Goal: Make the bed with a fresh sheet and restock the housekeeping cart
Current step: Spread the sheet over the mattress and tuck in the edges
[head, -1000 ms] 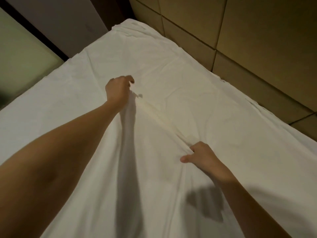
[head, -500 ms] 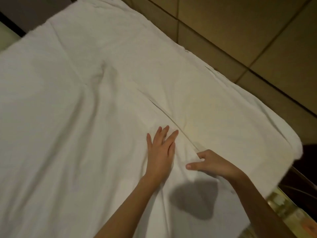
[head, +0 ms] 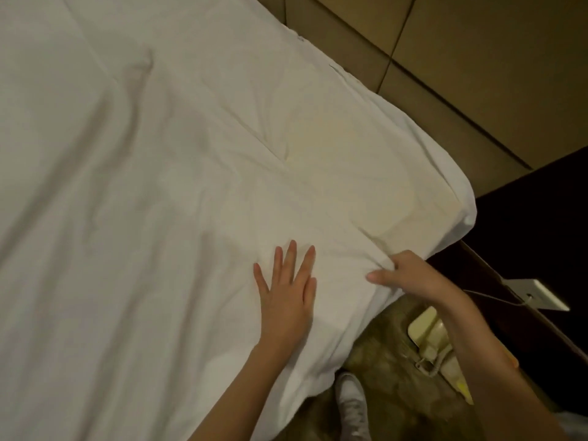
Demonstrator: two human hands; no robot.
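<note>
A white sheet (head: 159,202) covers the bed and fills most of the view, with long creases running across it. My left hand (head: 288,291) lies flat on the sheet near the bed's right side, fingers straight and spread. Just to its right, my right hand (head: 410,275) pinches a fold of the sheet at the bed's edge, thumb pointing left. The sheet's corner (head: 461,214) hangs over the mattress beyond my right hand. No housekeeping cart is in view.
A tan panelled wall (head: 461,58) runs along the far side of the bed. A dark nightstand (head: 541,233) stands at the right with a white plate and cord. A cream telephone (head: 432,338) sits below my right arm. My shoe (head: 351,399) is on patterned carpet.
My left hand came back from gripping the sheet far out and now lies flat beside my right hand. The view swung right toward the bed's edge; both hands slid that way along the sheet.
</note>
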